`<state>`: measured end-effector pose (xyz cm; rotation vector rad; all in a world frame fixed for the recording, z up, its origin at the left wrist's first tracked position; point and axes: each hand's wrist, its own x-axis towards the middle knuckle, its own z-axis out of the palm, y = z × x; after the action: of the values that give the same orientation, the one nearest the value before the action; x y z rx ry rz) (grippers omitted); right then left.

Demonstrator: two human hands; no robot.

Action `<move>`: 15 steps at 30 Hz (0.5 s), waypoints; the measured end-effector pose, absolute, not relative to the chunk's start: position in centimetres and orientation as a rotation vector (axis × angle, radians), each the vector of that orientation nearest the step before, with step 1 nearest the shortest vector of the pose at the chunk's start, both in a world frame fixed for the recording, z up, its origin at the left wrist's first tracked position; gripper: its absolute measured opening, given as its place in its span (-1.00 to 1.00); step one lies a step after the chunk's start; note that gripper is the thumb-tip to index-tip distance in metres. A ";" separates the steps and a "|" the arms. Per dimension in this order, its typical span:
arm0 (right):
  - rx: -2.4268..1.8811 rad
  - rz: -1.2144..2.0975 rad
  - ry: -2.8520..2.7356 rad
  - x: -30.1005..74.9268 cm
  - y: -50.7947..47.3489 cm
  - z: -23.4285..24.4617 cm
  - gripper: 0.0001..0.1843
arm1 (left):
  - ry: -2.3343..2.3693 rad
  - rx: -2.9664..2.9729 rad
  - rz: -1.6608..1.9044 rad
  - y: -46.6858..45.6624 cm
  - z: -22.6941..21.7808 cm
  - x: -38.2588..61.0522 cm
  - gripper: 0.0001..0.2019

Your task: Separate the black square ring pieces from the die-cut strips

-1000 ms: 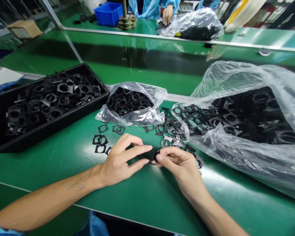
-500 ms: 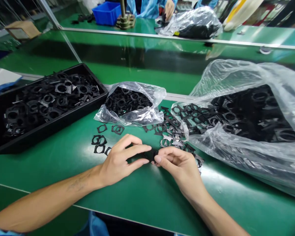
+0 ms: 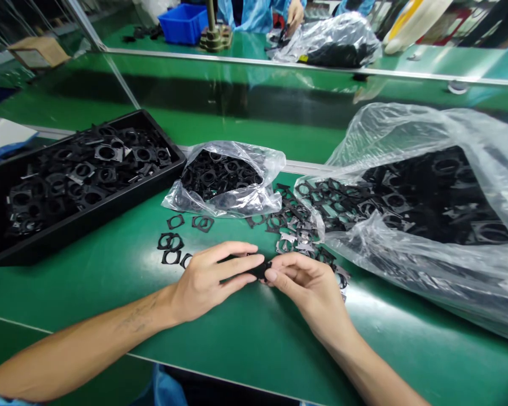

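Observation:
Between both hands, just over the green tabletop, is a small black part (image 3: 259, 271), mostly covered by fingers. My left hand (image 3: 214, 276) grips its left side with thumb and fingertips. My right hand (image 3: 307, 282) pinches the right end between thumb and forefinger. Left of the hands lie several thin black frames with round holes (image 3: 176, 220). Behind my right hand spreads a loose heap of similar parts, some with metallic faces (image 3: 294, 242). It spills from a large clear plastic bag (image 3: 406, 121) on the right.
A long black tray (image 3: 110, 197) full of ring-holed parts stands at left. A smaller clear bag (image 3: 275, 160) of black rings lies in the middle. Beyond a metal rail are a blue bin (image 3: 183, 25), another bag (image 3: 334, 39) and a co-worker's hand (image 3: 295, 14).
My left forefinger has lowered and drawn in closer over the black part. My right hand keeps nearly the same place. The bags and tray have not moved.

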<state>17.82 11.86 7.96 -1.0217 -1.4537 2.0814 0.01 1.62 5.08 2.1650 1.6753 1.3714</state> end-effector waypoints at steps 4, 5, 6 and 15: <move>-0.995 2.044 -1.485 17.8 11.6 7.6 -0.62 | 1.681 2.205 1.388 1.5 5.0 0.0 -0.76; -0.982 2.027 -1.501 17.8 11.5 7.5 -0.64 | 1.681 2.219 1.389 1.4 4.9 0.1 -0.76; -0.969 2.002 -1.524 17.9 11.4 7.3 -0.66 | 1.681 2.235 1.389 1.4 4.9 0.1 -0.76; -0.828 1.530 -1.841 18.5 11.1 6.8 -0.94 | 1.657 2.016 1.449 1.5 5.5 0.3 -0.70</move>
<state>18.46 11.07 6.83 -0.8281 -1.8413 1.5298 0.33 1.52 5.51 2.0161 1.6566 1.4486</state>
